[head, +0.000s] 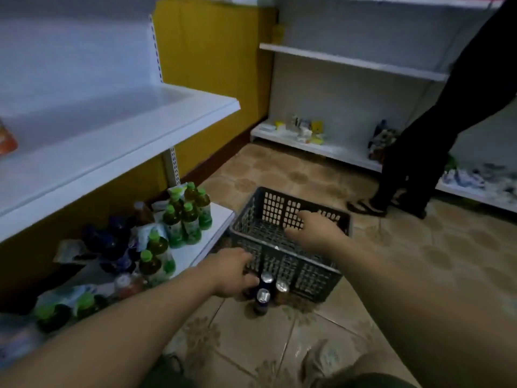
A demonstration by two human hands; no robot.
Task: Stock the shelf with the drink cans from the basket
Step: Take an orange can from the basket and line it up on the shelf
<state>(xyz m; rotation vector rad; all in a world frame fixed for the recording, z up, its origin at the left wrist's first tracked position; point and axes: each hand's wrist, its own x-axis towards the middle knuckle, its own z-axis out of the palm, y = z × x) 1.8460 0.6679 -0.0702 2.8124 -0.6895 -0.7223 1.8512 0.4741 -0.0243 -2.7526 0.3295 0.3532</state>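
Beige patterned floor tiles [419, 261] and white shop shelving fill a dim room. At the near side of the grey slotted plastic basket [307, 278], the left hand [232, 273] reaches with curled fingers against a cluster of dark blue silver-topped drink cans [267, 278] that stand on the floor touching the basket's near wall. Whether it grips one I cannot tell. The right hand [314, 229] is over the basket's interior, fingers spread and holding nothing. What shows of the basket's floor looks bare.

Left of the basket, a low white metal shelf [218, 219] carries green-capped bottles [190, 222] and dim dark items I cannot identify. Above it, a broad white shelf [112, 135] is mostly bare. Beyond the basket stands a person in dark clothes [419, 152].

The basket seems emptied, yet the visible cans are on the floor, so the shelving itself appears largely undone.
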